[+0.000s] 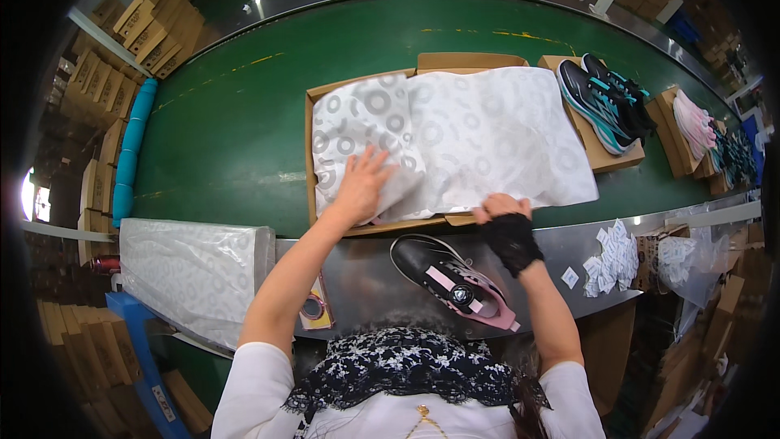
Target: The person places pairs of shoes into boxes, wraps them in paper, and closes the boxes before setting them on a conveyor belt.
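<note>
On the green conveyor belt (236,130) in front of the person lies an open brown cardboard shoebox (309,150), lined with a wide sheet of white tissue paper printed with grey rings (463,134) that spills over its right edge. The left hand (360,183) is spread flat, fingers apart, pressing the paper down near the box's front left corner. The right hand (504,215), wearing a black fingerless wrist wrap, is closed on the paper's near edge at the box's front rim, fingers curled over it. Just beside that hand, on the grey metal ledge (366,280) nearer the person, rests a black sneaker with a pink sole and a round dial fastener (451,280), lying on its side. Left of it sits a roll of tape (313,306), and further left a thick stack of the same white paper (195,268). Further along the belt, another box carries a pair of black-and-teal sneakers (605,97). Small white packets (611,258) lie scattered on the ledge to the right.
</note>
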A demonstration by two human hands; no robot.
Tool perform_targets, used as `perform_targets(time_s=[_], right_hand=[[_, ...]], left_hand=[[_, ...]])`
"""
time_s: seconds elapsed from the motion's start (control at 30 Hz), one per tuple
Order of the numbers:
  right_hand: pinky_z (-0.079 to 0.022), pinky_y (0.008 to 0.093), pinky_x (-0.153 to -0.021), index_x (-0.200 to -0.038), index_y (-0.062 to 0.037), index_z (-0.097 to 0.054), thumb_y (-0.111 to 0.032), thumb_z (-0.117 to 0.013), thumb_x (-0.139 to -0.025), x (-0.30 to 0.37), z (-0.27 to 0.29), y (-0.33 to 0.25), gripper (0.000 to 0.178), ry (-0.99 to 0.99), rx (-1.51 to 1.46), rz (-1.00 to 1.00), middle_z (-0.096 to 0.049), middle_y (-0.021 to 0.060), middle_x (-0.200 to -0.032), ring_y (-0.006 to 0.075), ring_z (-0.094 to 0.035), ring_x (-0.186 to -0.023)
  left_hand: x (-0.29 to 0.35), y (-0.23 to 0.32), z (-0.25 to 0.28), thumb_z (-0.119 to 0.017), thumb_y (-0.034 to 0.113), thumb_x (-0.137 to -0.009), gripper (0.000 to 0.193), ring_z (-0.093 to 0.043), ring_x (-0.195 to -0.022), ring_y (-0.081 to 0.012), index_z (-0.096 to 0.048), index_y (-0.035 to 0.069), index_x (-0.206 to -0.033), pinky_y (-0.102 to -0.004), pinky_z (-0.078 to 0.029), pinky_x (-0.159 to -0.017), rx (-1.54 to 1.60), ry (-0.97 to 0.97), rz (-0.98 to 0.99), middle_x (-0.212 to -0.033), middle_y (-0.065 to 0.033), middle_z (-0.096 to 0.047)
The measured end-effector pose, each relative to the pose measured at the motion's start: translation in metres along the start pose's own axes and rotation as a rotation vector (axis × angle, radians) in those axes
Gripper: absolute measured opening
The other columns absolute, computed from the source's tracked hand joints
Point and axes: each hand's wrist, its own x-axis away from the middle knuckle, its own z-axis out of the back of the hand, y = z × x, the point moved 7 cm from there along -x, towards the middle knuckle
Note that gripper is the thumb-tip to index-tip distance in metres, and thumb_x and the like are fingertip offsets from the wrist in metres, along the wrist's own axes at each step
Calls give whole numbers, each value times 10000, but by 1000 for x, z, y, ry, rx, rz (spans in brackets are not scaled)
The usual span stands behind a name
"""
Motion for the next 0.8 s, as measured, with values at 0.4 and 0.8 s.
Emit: perform_targets(time_s=[0.4, 0.8], right_hand=[[-438, 289, -752, -967, 6, -570, -236, -550, -828, 187, -48, 45, 280, -413, -1021, -775, -599, 83, -925, 156, -551, -837], [-430, 255, -546, -987, 67, -507, -429, -416, -880, 24, 35, -70, 515, -515, -1537, -383, -566, 99, -744, 143, -524, -596]], left_hand=[[38, 91, 29, -703, 441, -633, 503, -567, -748, -324, -572, 18, -870, -364, -463, -618, 383, -295, -140, -863, -142, -581], [80, 64, 84, -785, 102, -599, 645, -547, -903, -134, -441, -4, -1135, -272, -446, -809, 1155, 84, 566, -1010, -66, -571]])
